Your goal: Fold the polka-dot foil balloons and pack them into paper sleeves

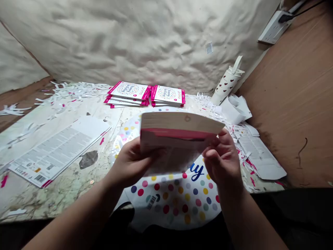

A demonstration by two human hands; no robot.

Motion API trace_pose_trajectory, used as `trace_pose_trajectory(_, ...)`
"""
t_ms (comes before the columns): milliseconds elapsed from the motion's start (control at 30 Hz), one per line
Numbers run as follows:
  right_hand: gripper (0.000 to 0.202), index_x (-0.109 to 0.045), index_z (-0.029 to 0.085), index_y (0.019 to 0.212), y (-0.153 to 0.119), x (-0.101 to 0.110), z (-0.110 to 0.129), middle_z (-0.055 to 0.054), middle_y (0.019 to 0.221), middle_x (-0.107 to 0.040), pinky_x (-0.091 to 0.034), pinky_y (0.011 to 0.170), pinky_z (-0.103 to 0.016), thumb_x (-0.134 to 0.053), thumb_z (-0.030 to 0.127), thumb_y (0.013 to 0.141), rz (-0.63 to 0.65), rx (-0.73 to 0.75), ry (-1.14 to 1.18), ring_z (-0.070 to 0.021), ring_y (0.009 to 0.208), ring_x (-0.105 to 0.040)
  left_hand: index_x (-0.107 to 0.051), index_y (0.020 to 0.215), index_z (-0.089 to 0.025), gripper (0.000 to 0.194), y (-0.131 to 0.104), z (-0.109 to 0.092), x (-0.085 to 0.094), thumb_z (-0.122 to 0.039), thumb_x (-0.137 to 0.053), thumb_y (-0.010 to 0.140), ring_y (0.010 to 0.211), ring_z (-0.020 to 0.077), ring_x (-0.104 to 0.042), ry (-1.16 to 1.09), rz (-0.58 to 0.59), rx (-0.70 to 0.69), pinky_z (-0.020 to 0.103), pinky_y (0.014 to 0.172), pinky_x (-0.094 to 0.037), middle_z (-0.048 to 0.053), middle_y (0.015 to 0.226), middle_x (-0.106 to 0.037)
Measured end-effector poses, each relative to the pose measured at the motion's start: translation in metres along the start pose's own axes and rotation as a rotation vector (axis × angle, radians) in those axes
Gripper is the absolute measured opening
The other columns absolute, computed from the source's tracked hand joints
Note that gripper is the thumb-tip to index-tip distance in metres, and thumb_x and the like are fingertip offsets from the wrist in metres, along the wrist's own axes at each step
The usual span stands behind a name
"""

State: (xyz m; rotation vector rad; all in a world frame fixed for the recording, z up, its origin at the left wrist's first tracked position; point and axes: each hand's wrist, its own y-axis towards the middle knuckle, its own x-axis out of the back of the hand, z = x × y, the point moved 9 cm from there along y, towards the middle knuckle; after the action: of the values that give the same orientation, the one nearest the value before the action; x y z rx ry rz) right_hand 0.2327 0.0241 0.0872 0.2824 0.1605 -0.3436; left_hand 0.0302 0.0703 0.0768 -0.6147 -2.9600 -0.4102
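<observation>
A cardboard sleeve [169, 158] with a pink band and a raised flap is held up in front of me. My left hand [132, 159] grips its left edge, thumb across the near face. At the right corner, by the flap, the fingers of my right hand [223, 156] are closed on the sleeve. Below it lies a round white foil balloon [192, 205] with coloured dots, a barcode and blue lettering; its near edge reaches past the table edge. The sleeve hides the balloon's middle.
Two stacks of printed packs, a left stack [130, 91] and a right stack [168, 95], stand at the back. Flat printed cards [59, 149] lie left, more card sleeves [260, 152] right. A white tumbler [227, 83] with hearts leans near the wall. Paper strips [75, 92] litter the table.
</observation>
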Motion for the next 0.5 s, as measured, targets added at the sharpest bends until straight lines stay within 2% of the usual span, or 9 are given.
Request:
trace_pose_trajectory(67,0.027,-0.063,0.028,0.087,0.0,-0.006,-0.002,-0.003,0.084,-0.068,-0.049,0.08,-0.035,-0.074,0.038,0.064,0.066,0.006,0.039,-0.0226,0.089,-0.062,-0.061,0.099,-0.022,0.026,-0.003,0.003,-0.001,-0.029,-0.067,0.075,0.096,0.0258,-0.062,-0.023,-0.09,-0.021,0.043,0.085,-0.052,0.003,0.1,-0.068)
trace_pose_trajectory(133,0.016,-0.065,0.028,0.084,-0.001,-0.008,-0.008,-0.002,0.084,-0.068,-0.049,0.083,-0.035,-0.071,0.03,0.07,0.099,0.024,0.061,-0.0202,0.088,-0.063,-0.058,0.107,-0.022,0.037,-0.004,0.005,-0.011,-0.025,-0.069,0.073,0.103,0.0272,-0.059,-0.041,-0.061,-0.029,0.046,0.09,-0.049,0.005,0.109,-0.065)
trace_pose_trajectory(233,0.023,-0.064,0.027,0.09,-0.004,-0.013,-0.017,-0.001,0.093,-0.069,-0.049,0.085,-0.037,-0.071,0.022,0.069,0.169,0.023,0.072,-0.0198,0.092,-0.063,-0.049,0.123,-0.022,0.057,-0.005,0.004,-0.023,-0.02,-0.071,0.071,0.109,0.0284,-0.056,-0.083,0.002,-0.011,0.044,0.091,-0.049,0.009,0.121,-0.059)
trace_pose_trajectory(300,0.026,-0.064,0.026,0.09,-0.004,-0.013,-0.016,0.0,0.092,-0.069,-0.051,0.082,-0.037,-0.073,0.019,0.067,0.197,0.035,0.063,-0.0195,0.09,-0.064,-0.047,0.126,-0.023,0.064,-0.005,-0.002,-0.019,-0.018,-0.073,0.068,0.107,0.0278,-0.057,-0.123,-0.044,-0.013,0.04,0.088,-0.05,0.009,0.12,-0.059)
trace_pose_trajectory(400,0.024,-0.063,0.025,0.09,0.008,-0.009,-0.005,0.0,0.087,-0.069,-0.053,0.075,-0.033,-0.073,0.023,0.068,0.218,0.067,0.034,-0.0181,0.083,-0.064,-0.063,0.107,-0.02,0.04,-0.002,-0.01,-0.013,-0.02,-0.073,0.068,0.098,0.0254,-0.061,-0.182,-0.083,0.046,0.035,0.083,-0.051,0.005,0.102,-0.067)
trace_pose_trajectory(467,0.018,-0.063,0.022,0.088,0.022,-0.008,-0.007,-0.001,0.08,-0.068,-0.053,0.067,-0.031,-0.067,0.034,0.075,0.265,0.016,-0.027,-0.0174,0.074,-0.064,-0.068,0.092,-0.017,0.021,0.0,-0.002,-0.017,-0.024,-0.07,0.072,0.088,0.0226,-0.063,-0.229,-0.017,0.168,0.032,0.078,-0.052,0.004,0.09,-0.069)
trace_pose_trajectory(500,0.02,-0.063,0.02,0.083,0.029,-0.007,-0.012,-0.001,0.074,-0.066,-0.052,0.061,-0.03,-0.061,0.04,0.079,0.286,-0.029,-0.092,-0.0164,0.067,-0.062,-0.068,0.088,-0.015,0.019,0.0,0.008,-0.023,-0.028,-0.068,0.074,0.08,0.0203,-0.064,-0.261,0.041,0.254,0.03,0.073,-0.052,0.005,0.084,-0.069)
